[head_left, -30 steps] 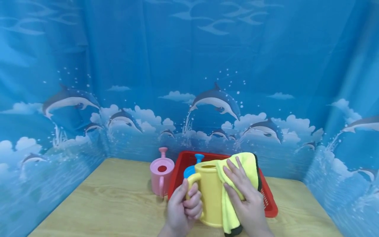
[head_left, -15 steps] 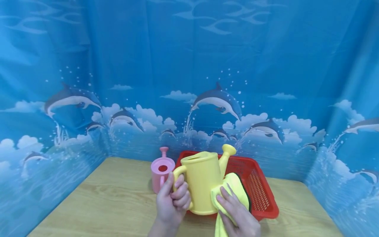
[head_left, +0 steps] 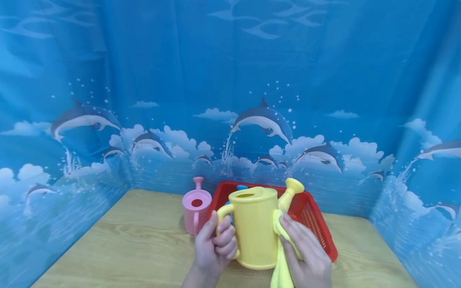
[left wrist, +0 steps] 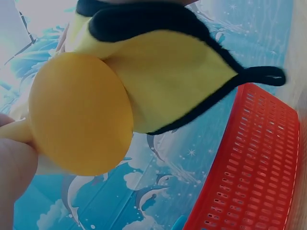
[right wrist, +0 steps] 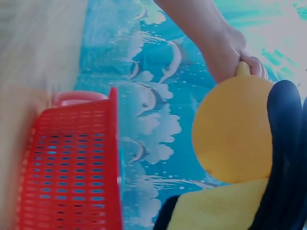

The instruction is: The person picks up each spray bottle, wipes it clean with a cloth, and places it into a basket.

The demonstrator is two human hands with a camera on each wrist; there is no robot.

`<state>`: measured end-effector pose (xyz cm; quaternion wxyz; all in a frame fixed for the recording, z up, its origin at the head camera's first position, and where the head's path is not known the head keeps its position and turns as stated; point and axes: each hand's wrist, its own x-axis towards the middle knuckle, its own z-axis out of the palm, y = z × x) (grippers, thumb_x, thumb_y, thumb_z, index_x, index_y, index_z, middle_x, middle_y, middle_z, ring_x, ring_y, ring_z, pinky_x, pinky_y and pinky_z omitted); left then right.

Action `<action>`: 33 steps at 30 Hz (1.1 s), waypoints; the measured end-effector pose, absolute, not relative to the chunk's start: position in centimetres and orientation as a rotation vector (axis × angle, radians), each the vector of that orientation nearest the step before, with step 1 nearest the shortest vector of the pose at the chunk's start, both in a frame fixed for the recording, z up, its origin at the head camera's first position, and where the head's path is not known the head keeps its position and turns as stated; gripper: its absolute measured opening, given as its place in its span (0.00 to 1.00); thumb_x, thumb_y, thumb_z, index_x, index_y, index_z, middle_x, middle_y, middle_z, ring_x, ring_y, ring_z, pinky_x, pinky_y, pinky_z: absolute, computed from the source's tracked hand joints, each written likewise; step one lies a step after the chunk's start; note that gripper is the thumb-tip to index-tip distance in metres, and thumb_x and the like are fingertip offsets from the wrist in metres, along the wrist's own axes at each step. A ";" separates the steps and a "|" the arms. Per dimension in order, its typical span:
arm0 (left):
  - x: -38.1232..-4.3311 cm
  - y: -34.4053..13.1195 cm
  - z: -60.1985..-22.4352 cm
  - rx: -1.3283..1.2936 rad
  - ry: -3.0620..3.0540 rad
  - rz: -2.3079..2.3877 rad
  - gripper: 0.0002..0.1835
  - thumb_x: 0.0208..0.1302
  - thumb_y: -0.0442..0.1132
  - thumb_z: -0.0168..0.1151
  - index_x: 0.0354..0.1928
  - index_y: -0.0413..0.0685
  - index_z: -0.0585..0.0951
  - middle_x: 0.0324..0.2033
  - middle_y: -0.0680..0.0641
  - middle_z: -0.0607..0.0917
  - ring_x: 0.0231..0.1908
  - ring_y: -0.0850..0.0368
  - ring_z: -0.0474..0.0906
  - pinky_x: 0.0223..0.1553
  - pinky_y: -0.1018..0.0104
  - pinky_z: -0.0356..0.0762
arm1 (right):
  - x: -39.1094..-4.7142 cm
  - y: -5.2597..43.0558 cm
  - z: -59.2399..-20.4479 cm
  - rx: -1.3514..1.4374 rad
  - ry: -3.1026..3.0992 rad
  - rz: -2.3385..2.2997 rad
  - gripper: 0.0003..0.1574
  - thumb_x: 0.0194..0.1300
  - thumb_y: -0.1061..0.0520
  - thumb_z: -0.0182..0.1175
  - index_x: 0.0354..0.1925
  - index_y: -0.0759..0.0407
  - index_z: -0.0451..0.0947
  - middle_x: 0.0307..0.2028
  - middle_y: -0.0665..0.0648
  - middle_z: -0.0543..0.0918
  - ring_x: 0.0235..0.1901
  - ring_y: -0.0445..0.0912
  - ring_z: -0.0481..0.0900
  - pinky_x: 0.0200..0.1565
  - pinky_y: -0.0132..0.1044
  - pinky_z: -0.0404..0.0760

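Observation:
A yellow toy watering can (head_left: 255, 232) is held up in front of the basket, its spout pointing to the right. My left hand (head_left: 217, 242) grips its handle with curled fingers. Against the can's right side, just below the spout, my right hand (head_left: 306, 248) holds a bunched yellow cloth (head_left: 282, 268), whose loose end hangs down below the fingers. Both wrist views look at the can's round base; the left one shows the cloth's dark-edged corner (left wrist: 177, 76) with a hanging loop. The right palm is hidden behind the cloth.
Behind the can stands a red perforated basket (head_left: 333, 254) with a blue watering can (head_left: 242, 187) mostly hidden in it. A pink watering can (head_left: 197, 216) stands left of the basket on the wooden table (head_left: 108, 240). Dolphin-printed curtains (head_left: 180, 80) enclose the back and sides.
The can rose, tilted and shifted left, then came back right and more upright. The right hand with the cloth went from the can's upper right side down to its lower side, then up below the spout.

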<state>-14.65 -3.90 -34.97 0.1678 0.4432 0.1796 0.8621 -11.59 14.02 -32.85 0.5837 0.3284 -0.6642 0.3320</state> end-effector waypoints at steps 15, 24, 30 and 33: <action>-14.0 -3.9 -35.4 1.308 0.650 2.462 0.22 0.73 0.49 0.16 0.28 0.55 0.61 0.14 0.58 0.55 0.12 0.67 0.49 0.10 0.71 0.37 | -12.6 14.3 -31.6 0.487 -1.894 0.767 0.35 0.52 0.66 0.63 0.59 0.52 0.69 0.47 0.56 0.81 0.42 0.43 0.77 0.45 0.20 0.71; -14.6 -4.5 -34.8 1.374 0.503 2.490 0.20 0.73 0.51 0.21 0.27 0.53 0.60 0.14 0.58 0.54 0.11 0.69 0.47 0.10 0.75 0.38 | -12.5 14.0 -34.2 0.564 -1.862 0.846 0.31 0.51 0.69 0.61 0.56 0.58 0.71 0.47 0.54 0.81 0.42 0.39 0.72 0.43 0.20 0.72; -14.8 -5.2 -34.5 1.394 0.326 2.517 0.19 0.73 0.50 0.23 0.28 0.51 0.60 0.15 0.58 0.55 0.11 0.69 0.47 0.10 0.77 0.39 | -12.3 13.3 -35.9 0.755 -1.571 0.949 0.18 0.53 0.69 0.59 0.45 0.74 0.75 0.47 0.59 0.81 0.42 0.43 0.76 0.49 0.23 0.70; -14.8 -5.4 -34.5 1.367 0.289 2.534 0.20 0.73 0.50 0.23 0.28 0.50 0.61 0.15 0.57 0.55 0.11 0.68 0.47 0.11 0.77 0.39 | -12.1 13.2 -36.3 0.811 -1.467 1.013 0.16 0.53 0.71 0.59 0.42 0.79 0.74 0.46 0.64 0.81 0.43 0.46 0.77 0.49 0.26 0.71</action>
